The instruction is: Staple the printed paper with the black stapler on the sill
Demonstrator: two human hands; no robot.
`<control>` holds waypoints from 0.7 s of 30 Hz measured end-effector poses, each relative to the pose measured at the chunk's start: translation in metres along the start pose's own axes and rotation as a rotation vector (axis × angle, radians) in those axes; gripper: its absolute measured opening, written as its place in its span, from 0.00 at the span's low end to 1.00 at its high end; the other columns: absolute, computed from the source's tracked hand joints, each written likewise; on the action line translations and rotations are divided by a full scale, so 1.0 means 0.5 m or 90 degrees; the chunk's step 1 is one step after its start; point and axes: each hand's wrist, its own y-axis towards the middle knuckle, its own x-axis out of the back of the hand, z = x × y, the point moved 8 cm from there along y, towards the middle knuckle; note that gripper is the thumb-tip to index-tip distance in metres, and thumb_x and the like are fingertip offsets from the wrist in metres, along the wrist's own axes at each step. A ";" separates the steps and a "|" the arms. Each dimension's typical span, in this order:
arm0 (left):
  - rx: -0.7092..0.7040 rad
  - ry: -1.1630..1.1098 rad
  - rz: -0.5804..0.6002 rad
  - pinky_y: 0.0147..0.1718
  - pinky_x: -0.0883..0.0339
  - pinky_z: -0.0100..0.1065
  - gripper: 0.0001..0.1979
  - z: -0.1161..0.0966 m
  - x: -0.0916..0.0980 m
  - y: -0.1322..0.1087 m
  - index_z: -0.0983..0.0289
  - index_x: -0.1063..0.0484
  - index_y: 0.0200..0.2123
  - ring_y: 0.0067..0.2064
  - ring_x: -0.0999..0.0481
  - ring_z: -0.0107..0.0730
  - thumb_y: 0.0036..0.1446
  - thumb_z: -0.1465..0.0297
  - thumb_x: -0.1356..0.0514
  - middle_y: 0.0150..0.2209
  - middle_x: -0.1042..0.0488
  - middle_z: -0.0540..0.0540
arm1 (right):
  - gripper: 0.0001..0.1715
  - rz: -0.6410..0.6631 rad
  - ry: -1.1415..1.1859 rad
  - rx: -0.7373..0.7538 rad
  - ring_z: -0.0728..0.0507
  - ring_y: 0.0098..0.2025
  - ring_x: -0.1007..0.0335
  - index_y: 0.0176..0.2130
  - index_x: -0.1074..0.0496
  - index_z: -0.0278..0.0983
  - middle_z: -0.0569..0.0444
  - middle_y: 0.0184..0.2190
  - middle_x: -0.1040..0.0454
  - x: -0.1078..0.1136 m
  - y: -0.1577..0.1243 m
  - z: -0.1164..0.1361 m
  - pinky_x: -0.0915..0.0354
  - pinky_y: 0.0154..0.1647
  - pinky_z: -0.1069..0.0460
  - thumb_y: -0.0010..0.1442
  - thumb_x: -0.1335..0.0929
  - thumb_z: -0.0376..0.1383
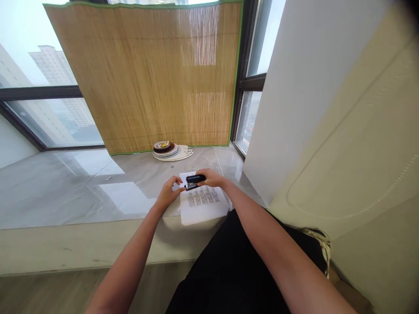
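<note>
A white printed sheet of paper [203,205] lies on the marble window ledge [65,192] near its front edge. A black stapler [195,181] sits over the sheet's top left corner. My right hand [213,178] is closed over the stapler from the right. My left hand [170,191] rests at the paper's left edge, fingers curled, its fingertips pinching the corner of the sheet beside the stapler's mouth.
A stack of plates [170,150] stands further back on the ledge, against a bamboo blind [147,78] that covers the window. A white wall panel [294,96] rises on the right. My dark-clothed lap [235,266] is below the ledge.
</note>
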 end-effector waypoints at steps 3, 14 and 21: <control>0.006 0.052 -0.045 0.43 0.31 0.39 0.04 0.002 0.010 0.014 0.61 0.28 0.40 0.43 0.23 0.39 0.64 0.67 0.38 0.40 0.23 0.55 | 0.14 -0.196 -0.039 -0.138 0.42 0.45 0.25 0.45 0.21 0.37 0.53 0.42 0.20 0.091 -0.042 -0.075 0.35 0.47 0.52 0.57 0.24 0.32; -0.153 0.143 0.321 0.65 0.37 0.52 0.19 -0.019 -0.221 0.159 0.60 0.25 0.56 0.64 0.27 0.51 0.66 0.59 0.40 0.61 0.24 0.62 | 0.21 -0.280 -0.189 -0.393 0.36 0.50 0.22 0.51 0.21 0.42 0.49 0.47 0.17 0.150 -0.158 -0.233 0.30 0.46 0.49 0.58 0.27 0.28; -0.212 0.160 0.375 0.68 0.42 0.52 0.25 -0.034 -0.228 0.127 0.55 0.27 0.64 0.68 0.31 0.52 0.64 0.65 0.42 0.66 0.29 0.60 | 0.21 -0.230 -0.145 -0.283 0.40 0.49 0.21 0.49 0.21 0.40 0.52 0.45 0.16 0.142 -0.138 -0.218 0.30 0.52 0.50 0.56 0.27 0.27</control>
